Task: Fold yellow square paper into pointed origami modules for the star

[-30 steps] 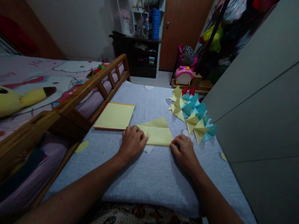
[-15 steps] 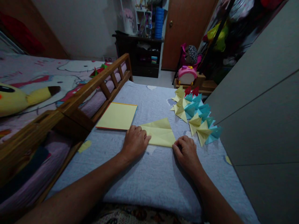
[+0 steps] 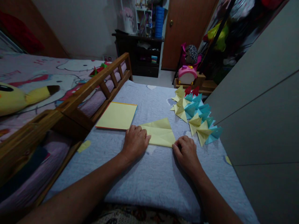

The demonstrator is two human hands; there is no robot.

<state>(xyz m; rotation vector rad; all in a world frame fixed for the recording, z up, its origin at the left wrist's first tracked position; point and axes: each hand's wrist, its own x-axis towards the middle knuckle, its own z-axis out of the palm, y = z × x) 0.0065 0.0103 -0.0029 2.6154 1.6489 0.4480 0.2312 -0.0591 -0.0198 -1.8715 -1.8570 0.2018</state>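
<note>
The folded yellow paper (image 3: 161, 132) lies flat on the blue bed sheet (image 3: 151, 177), between the two hands. The left hand (image 3: 136, 140) has bent fingers and covers the paper's left end. The right hand (image 3: 186, 151) is curled, its fingertips touching the near right corner — I cannot tell if either hand grips. A stack of square paper (image 3: 116, 115) sits just far-left of the left hand. Pointy yellow paper shapes (image 3: 204, 132) and blue paper shapes (image 3: 203, 109) stand far right — nothing blocks the yellow sheet but the left hand.
</note>
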